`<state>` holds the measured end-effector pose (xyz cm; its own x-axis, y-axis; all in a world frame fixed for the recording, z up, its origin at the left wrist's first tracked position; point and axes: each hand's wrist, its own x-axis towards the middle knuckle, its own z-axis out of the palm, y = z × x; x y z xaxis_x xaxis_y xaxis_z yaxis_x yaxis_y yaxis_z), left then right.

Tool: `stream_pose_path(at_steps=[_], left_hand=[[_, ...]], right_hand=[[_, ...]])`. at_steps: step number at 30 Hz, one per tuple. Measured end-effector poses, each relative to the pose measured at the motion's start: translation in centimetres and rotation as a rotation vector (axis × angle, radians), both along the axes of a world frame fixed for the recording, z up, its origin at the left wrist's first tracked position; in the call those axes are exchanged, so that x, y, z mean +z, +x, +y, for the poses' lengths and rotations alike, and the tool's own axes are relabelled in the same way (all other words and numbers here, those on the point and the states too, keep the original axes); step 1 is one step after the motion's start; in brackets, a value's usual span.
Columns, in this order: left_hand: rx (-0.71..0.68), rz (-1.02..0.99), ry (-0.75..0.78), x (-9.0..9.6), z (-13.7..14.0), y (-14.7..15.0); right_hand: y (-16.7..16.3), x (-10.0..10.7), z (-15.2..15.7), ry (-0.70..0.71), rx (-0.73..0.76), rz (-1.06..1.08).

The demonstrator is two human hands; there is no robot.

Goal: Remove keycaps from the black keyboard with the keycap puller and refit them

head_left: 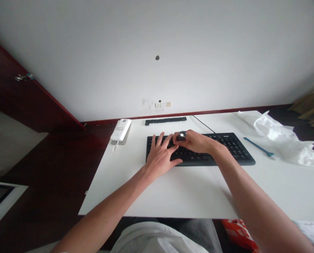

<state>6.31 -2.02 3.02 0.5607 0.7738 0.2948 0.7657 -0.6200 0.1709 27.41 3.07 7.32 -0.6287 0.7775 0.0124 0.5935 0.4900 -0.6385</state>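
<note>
A black keyboard (pixel 227 162) lies on the white table, its cable running off the back. My left hand (pixel 161 153) rests palm down over its left part, fingers spread, with the thumb at the front edge. Close beside the left fingertips, my right hand (pixel 196 141) is bent over the keys with its fingers closed. They are around a small dark thing (pixel 182 135) with a bright glint on top; I cannot make out its kind. My hands hide the keys beneath them. Behind the keyboard lies a row of small black pieces that look like keycaps (pixel 166 120).
A white handheld device (pixel 121 130) with a strap lies at the table's back left. Right of the keyboard are a blue flat-ended tool (pixel 259 147) and a crumpled white plastic bag (pixel 280 135). A wall with sockets (pixel 168 104) stands behind the table (pixel 157 200).
</note>
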Motion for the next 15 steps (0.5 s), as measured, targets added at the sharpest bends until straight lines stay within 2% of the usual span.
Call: stream_pose_path(at_steps=[3, 9, 15], left_hand=[[-0.001, -0.008, -0.014, 0.0, 0.0, 0.0], [0.0, -0.032, -0.036, 0.0, 0.0, 0.0], [-0.007, -0.048, -0.031, 0.0, 0.0, 0.0]], right_hand=[[0.3, -0.3, 0.3, -0.036, -0.005, 0.041], [1.3, -1.7, 1.5, -0.232, 0.018, 0.253], [1.9, -1.4, 1.5, -0.3, 0.042, 0.319]])
